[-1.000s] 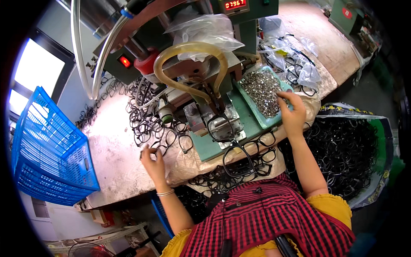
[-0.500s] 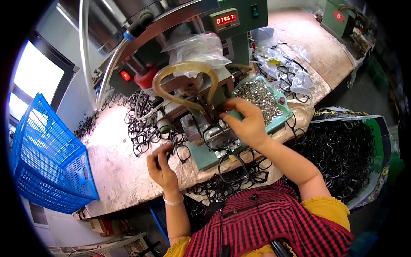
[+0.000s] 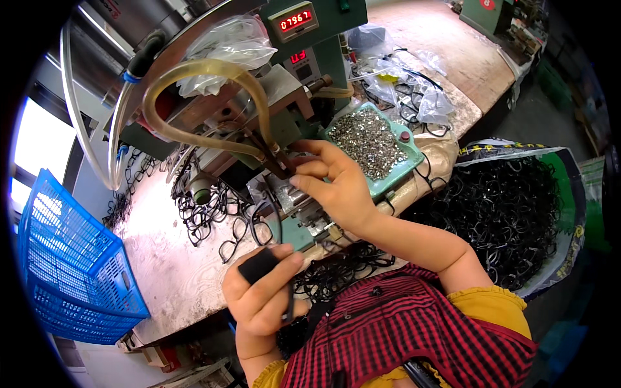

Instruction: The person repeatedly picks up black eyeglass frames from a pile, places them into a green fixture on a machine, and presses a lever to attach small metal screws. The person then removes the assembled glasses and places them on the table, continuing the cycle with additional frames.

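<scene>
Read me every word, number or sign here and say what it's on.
I don't copy text out; it stands here:
Red digits: upper counter display, clear.
Red digits: smaller display below, less clear.
Number: red disc, top right, cropped.
Lettering: metal cylinder, small and blurred.
Yellow marks: sack rim, too small.

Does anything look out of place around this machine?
Possibly: a crumpled clear plastic bag is bunched on the green metal machine, behind the looped amber tube. Loose film seems odd near working parts.

Two hands (image 3: pixel 264 294) (image 3: pixel 339 187), one tray (image 3: pixel 414 159)
</scene>
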Demonstrator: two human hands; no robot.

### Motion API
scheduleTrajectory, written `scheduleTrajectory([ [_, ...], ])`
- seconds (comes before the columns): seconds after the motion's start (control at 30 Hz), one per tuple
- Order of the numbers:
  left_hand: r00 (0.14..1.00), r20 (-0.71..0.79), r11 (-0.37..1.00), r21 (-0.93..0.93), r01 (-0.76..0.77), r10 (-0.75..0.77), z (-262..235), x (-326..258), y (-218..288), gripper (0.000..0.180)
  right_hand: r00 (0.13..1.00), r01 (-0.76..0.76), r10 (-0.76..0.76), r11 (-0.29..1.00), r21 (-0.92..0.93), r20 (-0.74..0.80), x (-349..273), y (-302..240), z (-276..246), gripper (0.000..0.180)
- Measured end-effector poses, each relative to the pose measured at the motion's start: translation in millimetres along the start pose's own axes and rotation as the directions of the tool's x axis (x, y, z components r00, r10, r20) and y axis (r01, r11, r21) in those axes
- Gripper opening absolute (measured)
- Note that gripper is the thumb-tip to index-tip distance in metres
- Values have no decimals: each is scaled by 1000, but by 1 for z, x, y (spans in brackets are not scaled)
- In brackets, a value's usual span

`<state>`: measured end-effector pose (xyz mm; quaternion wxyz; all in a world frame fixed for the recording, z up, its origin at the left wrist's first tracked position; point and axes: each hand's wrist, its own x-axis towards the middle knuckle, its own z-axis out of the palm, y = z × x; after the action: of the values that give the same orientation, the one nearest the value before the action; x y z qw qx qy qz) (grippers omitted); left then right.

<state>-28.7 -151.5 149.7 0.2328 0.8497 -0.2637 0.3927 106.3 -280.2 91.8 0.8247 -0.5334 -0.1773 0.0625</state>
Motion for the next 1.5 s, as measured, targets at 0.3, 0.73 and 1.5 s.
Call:
scheduleTrajectory([
  [0.3,925,-312,949,-288,126,-218,7,15,-27,34,987,160,-157,977,-143,27,1,14,1,56],
  [0.73,858,-377,930,-246,272,-350,2,38,-58,26,997,65,-61,992,112,-41,-2,21,3,56],
  [1.5,910,237,935,12,-354,341,43,21,-27,27,858,407,-405,160,-899,317,26,43,-127,13],
])
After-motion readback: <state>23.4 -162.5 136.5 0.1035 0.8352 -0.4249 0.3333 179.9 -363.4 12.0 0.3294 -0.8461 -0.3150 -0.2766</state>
